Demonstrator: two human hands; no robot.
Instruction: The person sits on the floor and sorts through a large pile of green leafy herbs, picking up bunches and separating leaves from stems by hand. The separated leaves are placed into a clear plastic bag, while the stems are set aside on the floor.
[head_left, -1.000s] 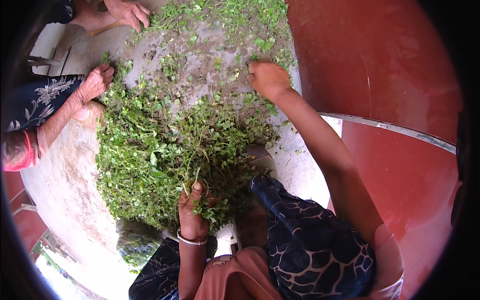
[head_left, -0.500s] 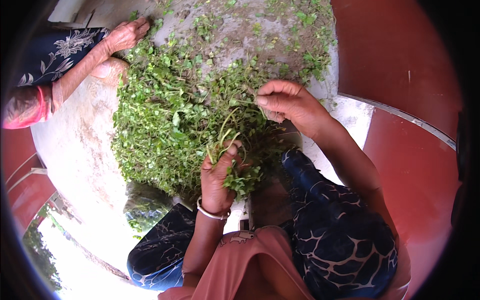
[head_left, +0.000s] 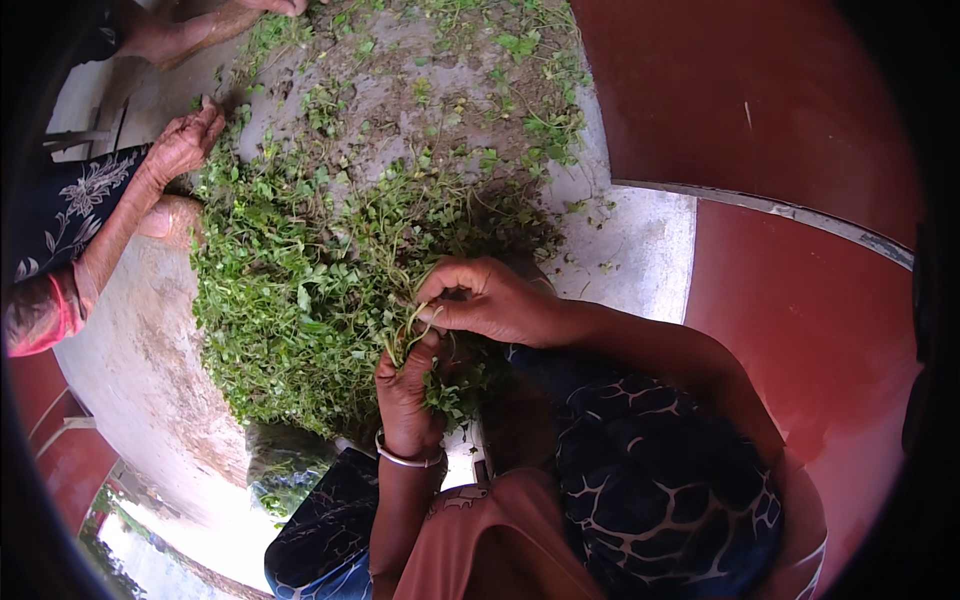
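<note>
Your left hand (head_left: 405,395) is up at the near edge of the heap, fingers wrapped tight around a small bunch of green sprigs (head_left: 400,335), stems poking out of the top of your fist. There is a thin bangle (head_left: 405,459) on that wrist. Your right hand (head_left: 490,300) comes in from the right and meets it: thumb and fingertips pinched together on the top of that same bunch, right above your left fist. So both grips are closed on the sprigs, the 2 hands touching.

The bunch sits at the near side of the big pile of leafy greens (head_left: 290,300), which spreads across the pale concrete floor (head_left: 140,350). Beyond the pile, loose leaves lie scattered thinly over bare ground.

Over on your left, another person's hand (head_left: 185,145) rests at the far left edge of the pile, its dark floral sleeve (head_left: 60,215) behind it. A 2nd hand of someone else (head_left: 200,25) shows at the top edge. A red wall (head_left: 760,100) curves along your right.
</note>
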